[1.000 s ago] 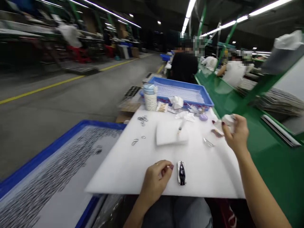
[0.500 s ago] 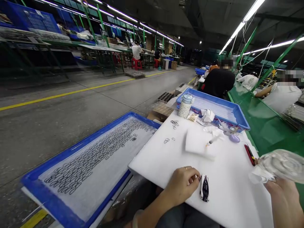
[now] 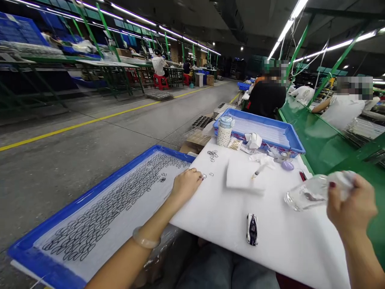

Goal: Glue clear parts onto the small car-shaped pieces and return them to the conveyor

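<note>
My left hand (image 3: 187, 185) is over the left edge of the white work surface (image 3: 210, 212), fingers bent and close together. Its fingertips meet a small thin black ring (image 3: 205, 176); whether they grip it is unclear. Another small ring piece (image 3: 211, 174) lies just to the right. On the right, my right hand (image 3: 353, 200) is closed around the white top of a clear bottle (image 3: 306, 194), which is tipped on its side with its base pointing left. A white and dark toy car (image 3: 252, 229) sits on the surface between my hands.
A blue tray (image 3: 99, 190) at left bears many black rings. Farther back are a speckled bottle (image 3: 224, 131), cotton swabs (image 3: 234, 143), a syringe-like tool (image 3: 258, 171) on a foam sheet (image 3: 237, 174), a purple oval item (image 3: 287, 165) and another blue tray (image 3: 293, 136). People sit beyond.
My left hand has moved from beside the toy car up and left to the rings. My right hand has brought the clear bottle inward and turned it. The view has shifted slightly.
</note>
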The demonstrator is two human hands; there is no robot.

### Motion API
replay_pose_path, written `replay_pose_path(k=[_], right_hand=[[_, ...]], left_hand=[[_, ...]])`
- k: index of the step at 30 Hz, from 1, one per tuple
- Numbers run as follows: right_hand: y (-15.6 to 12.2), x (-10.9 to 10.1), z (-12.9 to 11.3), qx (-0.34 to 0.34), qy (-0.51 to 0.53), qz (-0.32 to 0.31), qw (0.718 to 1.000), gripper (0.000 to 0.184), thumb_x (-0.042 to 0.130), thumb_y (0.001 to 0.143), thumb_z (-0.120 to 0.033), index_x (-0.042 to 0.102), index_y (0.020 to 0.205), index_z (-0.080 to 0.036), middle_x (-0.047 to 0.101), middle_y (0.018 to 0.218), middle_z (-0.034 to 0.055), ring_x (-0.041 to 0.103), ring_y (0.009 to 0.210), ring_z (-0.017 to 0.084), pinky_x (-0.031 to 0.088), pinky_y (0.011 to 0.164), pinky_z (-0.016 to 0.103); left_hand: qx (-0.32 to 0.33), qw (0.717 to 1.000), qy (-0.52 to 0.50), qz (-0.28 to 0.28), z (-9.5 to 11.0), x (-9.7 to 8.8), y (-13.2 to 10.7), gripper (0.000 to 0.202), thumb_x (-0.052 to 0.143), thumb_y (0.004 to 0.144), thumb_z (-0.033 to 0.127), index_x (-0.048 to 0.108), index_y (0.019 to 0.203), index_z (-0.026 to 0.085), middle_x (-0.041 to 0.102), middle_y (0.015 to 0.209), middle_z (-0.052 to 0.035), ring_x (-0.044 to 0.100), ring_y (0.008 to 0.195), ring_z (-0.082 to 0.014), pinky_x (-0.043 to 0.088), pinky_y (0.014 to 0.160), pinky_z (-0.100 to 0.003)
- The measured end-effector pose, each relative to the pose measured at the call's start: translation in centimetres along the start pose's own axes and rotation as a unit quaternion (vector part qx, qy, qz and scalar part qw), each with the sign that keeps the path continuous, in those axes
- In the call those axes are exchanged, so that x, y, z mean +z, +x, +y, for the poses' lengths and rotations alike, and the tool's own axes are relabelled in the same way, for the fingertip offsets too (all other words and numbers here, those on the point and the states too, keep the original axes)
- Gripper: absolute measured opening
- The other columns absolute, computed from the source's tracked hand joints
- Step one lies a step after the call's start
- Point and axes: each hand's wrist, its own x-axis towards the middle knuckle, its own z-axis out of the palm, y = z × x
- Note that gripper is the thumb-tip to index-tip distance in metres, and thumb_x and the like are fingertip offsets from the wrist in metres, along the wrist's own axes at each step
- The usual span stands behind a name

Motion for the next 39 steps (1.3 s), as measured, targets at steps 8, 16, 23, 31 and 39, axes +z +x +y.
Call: replay_pose_path(k=[8,16,23,31,39], right_hand=[[1.4,-1.2,-6.6,0.101,0.365,0.137,0.915,0.022,0.061,0.083,-0.03,0.043,0.071,-0.024,0.063,0.068,0.0035,0.071,0.081,0.025,0.052,0.081,0.04],[-10.1,-6.3,-15.1,0.193,0.33,-0.406,0.83,0.019,0.058,0.095,-0.033,0.063,0.083,-0.019,0.059,0.064,-0.0015,0.051,0.056,0.011,0.038,0.052,0.022],[-14.5,-5.6,-16.4,0.335,0.422,-0.398,0.743,0.034,0.054,0.097,-0.044,0.056,0.077,-0.017,0.051,0.066,-0.0019,0.041,0.06,0.009,0.034,0.055,0.021],[-15.3,-5.2,-17.8,0.448,0.537,-0.404,0.59,0.039,0.065,0.089,-0.051,0.056,0.075,-0.016,0.046,0.058,-0.0047,0.033,0.047,0.005,0.026,0.044,0.018],[-14.3,-4.7,-16.9,0.175,0.418,-0.185,0.872,0.014,0.062,0.091,-0.012,0.073,0.092,-0.02,0.07,0.077,0.0016,0.063,0.067,0.011,0.05,0.06,0.02]], left_hand=[[0.03,0.989,-0.144,-0.019,1.6,0.6,-3.1,0.021,0.061,0.089,0.026,0.078,0.097,0.02,0.079,0.095,-0.0055,0.073,0.085,-0.0226,0.058,0.081,-0.033],[0.122,0.877,-0.462,-0.052,9.4,4.0,-8.9,0.021,0.06,0.093,0.02,0.077,0.103,0.025,0.069,0.087,-0.0026,0.066,0.082,-0.0137,0.053,0.076,-0.023],[-0.007,0.755,-0.634,-0.169,12.1,6.0,-10.7,0.018,0.073,0.086,0.024,0.076,0.104,0.026,0.068,0.085,-0.0005,0.065,0.081,-0.0117,0.054,0.077,-0.019],[-0.017,0.648,-0.738,-0.186,11.4,6.8,-10.3,0.014,0.08,0.08,0.036,0.08,0.087,0.024,0.07,0.088,-0.0029,0.065,0.084,-0.0111,0.054,0.078,-0.017],[-0.105,0.572,-0.793,-0.18,10.9,6.7,-10.1,0.026,0.086,0.071,0.043,0.079,0.08,0.02,0.073,0.07,-0.0018,0.066,0.065,-0.0075,0.056,0.067,-0.013]])
